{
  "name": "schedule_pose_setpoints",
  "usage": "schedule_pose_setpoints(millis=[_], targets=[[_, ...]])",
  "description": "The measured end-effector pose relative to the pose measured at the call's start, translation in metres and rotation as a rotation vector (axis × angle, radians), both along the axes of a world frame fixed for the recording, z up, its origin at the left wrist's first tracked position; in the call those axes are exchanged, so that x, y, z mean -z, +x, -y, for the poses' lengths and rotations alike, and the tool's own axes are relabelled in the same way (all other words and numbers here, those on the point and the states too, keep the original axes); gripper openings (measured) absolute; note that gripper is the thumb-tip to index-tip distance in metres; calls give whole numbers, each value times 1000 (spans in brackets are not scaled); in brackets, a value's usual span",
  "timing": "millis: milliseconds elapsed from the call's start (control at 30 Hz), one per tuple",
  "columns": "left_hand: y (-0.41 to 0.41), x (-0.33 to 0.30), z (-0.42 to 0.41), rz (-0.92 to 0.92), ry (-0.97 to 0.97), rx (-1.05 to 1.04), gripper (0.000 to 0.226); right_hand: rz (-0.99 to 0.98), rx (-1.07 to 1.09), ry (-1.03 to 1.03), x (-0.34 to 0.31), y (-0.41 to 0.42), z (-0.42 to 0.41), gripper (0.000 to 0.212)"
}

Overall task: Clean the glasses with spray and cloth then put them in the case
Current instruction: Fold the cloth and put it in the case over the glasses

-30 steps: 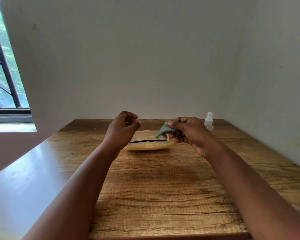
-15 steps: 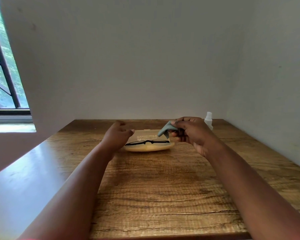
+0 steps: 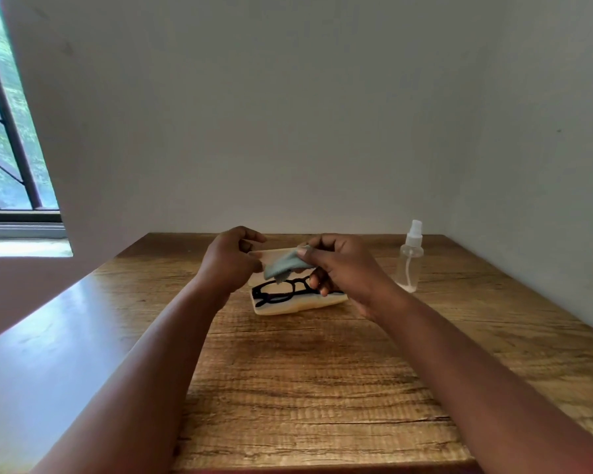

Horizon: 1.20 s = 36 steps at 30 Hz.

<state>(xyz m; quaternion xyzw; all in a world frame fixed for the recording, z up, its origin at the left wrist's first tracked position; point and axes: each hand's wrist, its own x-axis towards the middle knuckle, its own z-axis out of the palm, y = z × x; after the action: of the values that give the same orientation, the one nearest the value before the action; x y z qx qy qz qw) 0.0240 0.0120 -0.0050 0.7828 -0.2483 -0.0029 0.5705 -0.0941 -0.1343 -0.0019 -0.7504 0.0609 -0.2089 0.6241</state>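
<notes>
Right hand (image 3: 339, 268) pinches the cloth (image 3: 286, 266); left hand (image 3: 228, 260) curled beside it, grip unclear; glasses (image 3: 281, 291) in the case (image 3: 298, 304) beneath.

A wooden table (image 3: 315, 388) with strong grain runs beneath and toward the viewer from the fingers, its left part washed pale by glare. Beyond the fingers rises a plain grey-white wall (image 3: 288, 114). Far left of them, higher up, a barred window (image 3: 7, 138) shows green foliage outside.
</notes>
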Motion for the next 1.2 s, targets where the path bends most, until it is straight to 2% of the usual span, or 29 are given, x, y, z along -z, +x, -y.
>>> schedule_pose_setpoints(millis=[167, 267, 467, 567, 667, 833, 1200], targets=[[-2, 3, 1, 37, 27, 9, 39, -23, 206, -534, 12, 10, 8, 11], [-4, 4, 3, 59, 49, 12, 35, -41, 291, -681, 15, 11, 12, 9], [-4, 5, 3, 60, 52, 20, 33, -103, 413, -739, 17, 12, 19, 9], [-4, 4, 3, 76, 57, 20, 33, -21, 458, -769, 15, 9, 24, 16], [-6, 4, 3, 96, 69, 17, 32, 71, 340, -782, 10, 5, 28, 20], [-6, 3, 3, 123, 90, 10, 32, 19, 109, -887, 9, 2, 24, 22], [-5, 5, 4, 188, 126, 7, 31, 50, 28, -1001, 14, 6, 11, 17]])
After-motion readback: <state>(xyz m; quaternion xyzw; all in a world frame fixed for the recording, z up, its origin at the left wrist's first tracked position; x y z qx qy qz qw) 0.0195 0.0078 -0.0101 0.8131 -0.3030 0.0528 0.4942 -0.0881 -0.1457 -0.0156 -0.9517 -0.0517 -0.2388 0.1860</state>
